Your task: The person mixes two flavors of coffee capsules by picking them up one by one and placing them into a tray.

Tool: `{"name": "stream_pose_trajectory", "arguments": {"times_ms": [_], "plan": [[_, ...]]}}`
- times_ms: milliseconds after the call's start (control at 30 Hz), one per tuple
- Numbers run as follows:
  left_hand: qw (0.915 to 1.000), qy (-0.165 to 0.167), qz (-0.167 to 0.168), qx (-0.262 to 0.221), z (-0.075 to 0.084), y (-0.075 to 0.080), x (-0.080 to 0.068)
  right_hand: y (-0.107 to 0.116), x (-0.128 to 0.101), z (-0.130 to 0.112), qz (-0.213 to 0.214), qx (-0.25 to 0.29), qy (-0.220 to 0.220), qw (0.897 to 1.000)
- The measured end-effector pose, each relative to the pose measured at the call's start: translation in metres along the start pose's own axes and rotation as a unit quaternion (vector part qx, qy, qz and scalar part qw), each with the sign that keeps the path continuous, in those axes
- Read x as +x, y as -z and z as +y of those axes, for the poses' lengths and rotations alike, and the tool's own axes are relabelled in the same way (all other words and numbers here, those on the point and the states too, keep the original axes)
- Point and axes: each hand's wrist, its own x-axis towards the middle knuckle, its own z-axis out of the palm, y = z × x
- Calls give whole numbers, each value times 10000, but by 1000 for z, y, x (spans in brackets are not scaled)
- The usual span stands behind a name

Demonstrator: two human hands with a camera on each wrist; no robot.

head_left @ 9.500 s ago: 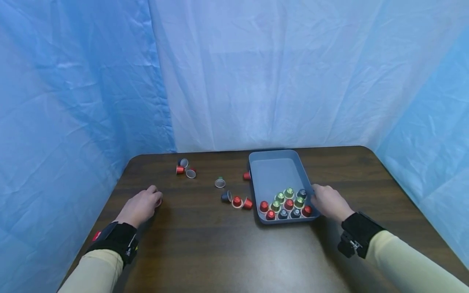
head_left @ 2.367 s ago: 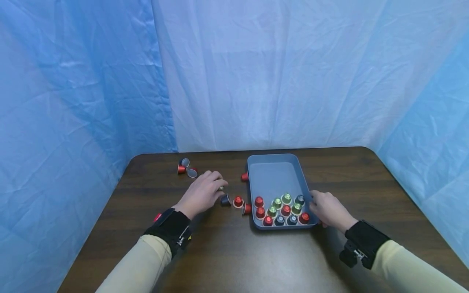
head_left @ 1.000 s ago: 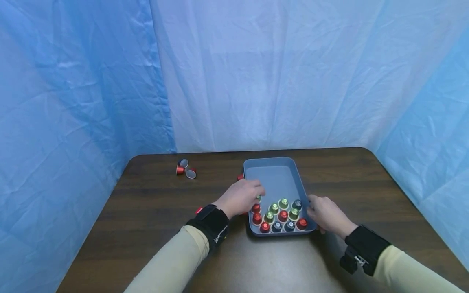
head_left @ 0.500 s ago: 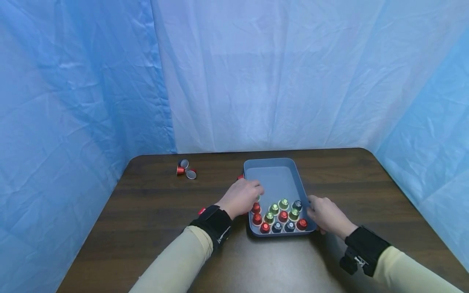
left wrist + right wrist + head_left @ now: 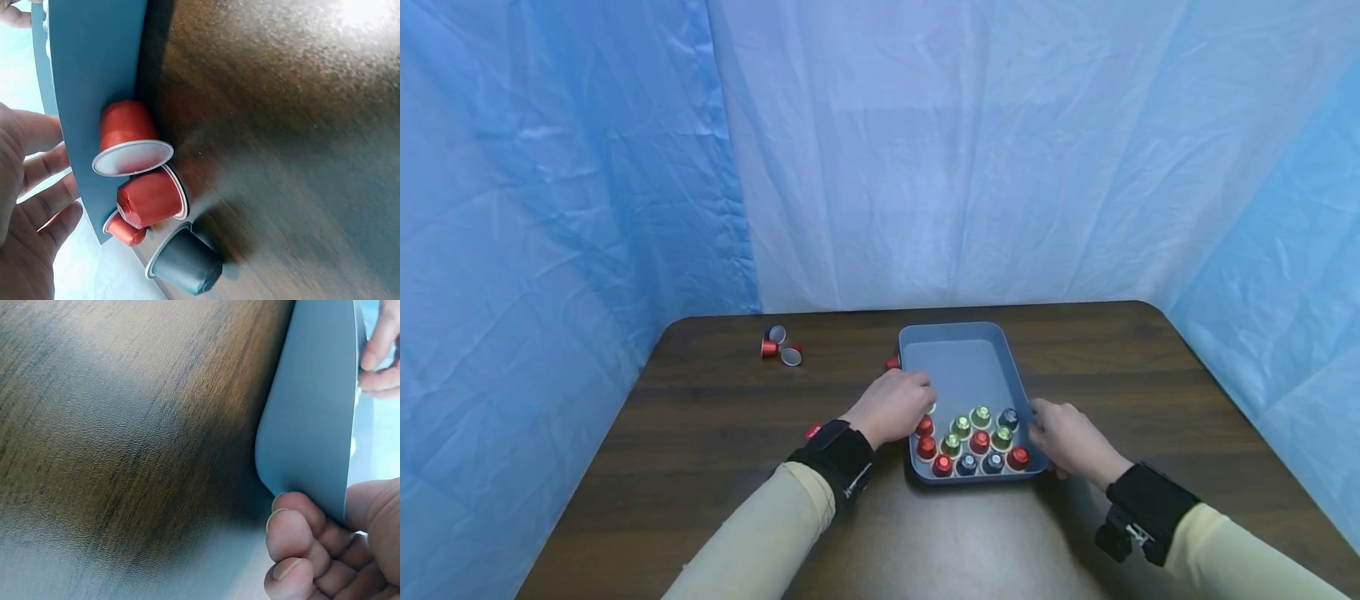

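Left hand (image 5: 891,408) reaches across the blue-grey tray (image 5: 973,367) at its 9 o'clock wall, thumb and fingers pinching a green capsule (image 5: 932,408) that they mostly hide. The right hand (image 5: 1071,437) grips the tray at 4 o'clock, thumb over the rim and fingers curled against the outside.

Dark wood-grain tabletop (image 5: 625,433) spreads under it all, bearing the tray. Inside, packed from 8 o'clock round through 6 to 4, twelve capsules stand with their domed ends up: five red capsules (image 5: 927,447), four other green capsules (image 5: 1002,437) and three dark blue capsules (image 5: 992,462). Outside, well apart between 9 and 10 o'clock, sits a loose bunch (image 5: 770,348) of red and dark ones. Just beside the 9 o'clock wall, the left wrist view shows three more red capsules (image 5: 150,197) and a dark capsule (image 5: 187,262) close together.

Compared with a couple of seconds ago, the left hand has come from the tabletop at 9 o'clock to the tray, bringing its green capsule, and the tray has slid slightly toward 7 o'clock. The loose bunch lies as it did.
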Motion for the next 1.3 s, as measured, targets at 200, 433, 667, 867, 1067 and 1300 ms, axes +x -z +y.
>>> {"name": "stream_pose_trajectory", "arguments": {"times_ms": [200, 433, 667, 867, 1067, 1300], "plan": [[9985, 117, 133, -520, -6, 3, -8, -1, 1, 1, 12, -60, 15, 10000], [9955, 333, 396, -789, -24, 17, -28, 0, 0, 0, -47, -27, -50, 10000], [9910, 816, 272, -1030, -46, 23, -49, 0, -1, -1, -9, -49, 6, 10000], [9908, 865, -59, -1040, -59, 15, -60, -1, 0, 0, -17, -9, -94, 10000], [9887, 985, -266, -1095, -61, 7, -63, -1, 0, 0, -31, -11, -111, 9999], [9840, 1311, -309, -1163, -62, -8, -61, -2, 1, 1, -32, 18, -79, 10000]]}}
